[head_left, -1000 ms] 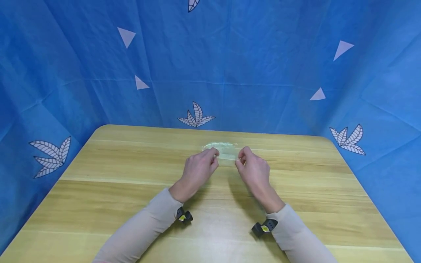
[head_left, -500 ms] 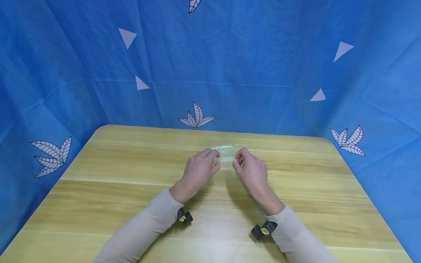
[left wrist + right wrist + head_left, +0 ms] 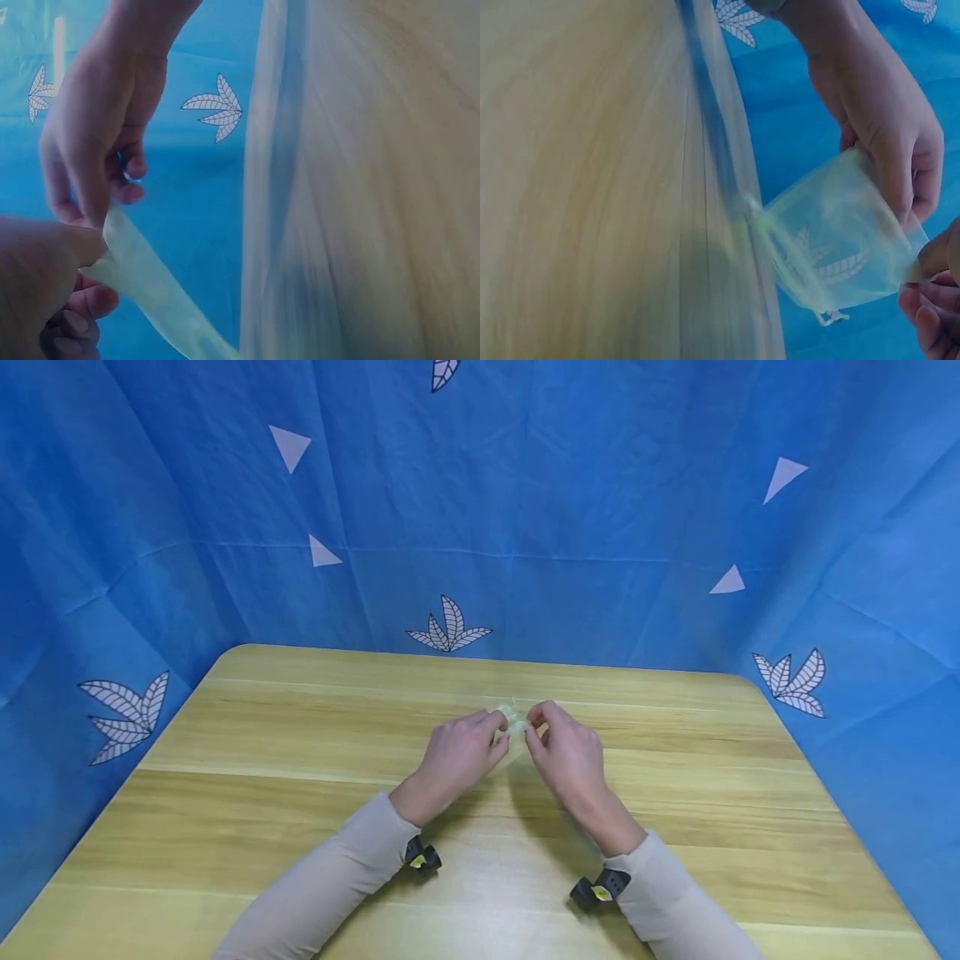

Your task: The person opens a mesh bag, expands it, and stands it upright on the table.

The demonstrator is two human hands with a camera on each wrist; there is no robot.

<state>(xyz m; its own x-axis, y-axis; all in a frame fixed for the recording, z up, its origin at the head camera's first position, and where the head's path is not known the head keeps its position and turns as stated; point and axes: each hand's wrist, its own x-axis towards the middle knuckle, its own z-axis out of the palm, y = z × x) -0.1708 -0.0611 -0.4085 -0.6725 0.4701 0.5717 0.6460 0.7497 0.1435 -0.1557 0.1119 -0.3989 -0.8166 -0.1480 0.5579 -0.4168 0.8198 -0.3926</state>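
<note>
A sheer pale-green drawstring pouch [image 3: 515,731] hangs between both hands, above the far half of the table. My left hand [image 3: 463,750] pinches one corner of it between thumb and forefinger. Opposite, my right hand [image 3: 568,760] pinches the other corner, and the fingertips of both are close together. In the right wrist view the pouch [image 3: 829,232] spreads out see-through, with its gathered cord edge away from the hands and a small cord loop [image 3: 829,318] dangling. Seen from the left wrist, the pouch [image 3: 161,289] appears as a narrow folded strip.
The light wood table [image 3: 300,735] has rounded far corners. A blue cloth backdrop [image 3: 570,510] with white leaf and triangle prints stands around its back and sides. Each wrist wears a small black camera [image 3: 592,891] on a strap.
The two hands have drawn closer together, my right hand moving leftward and the left slightly rightward. The pouch, stretched wide earlier, is now narrower and bunched between them.
</note>
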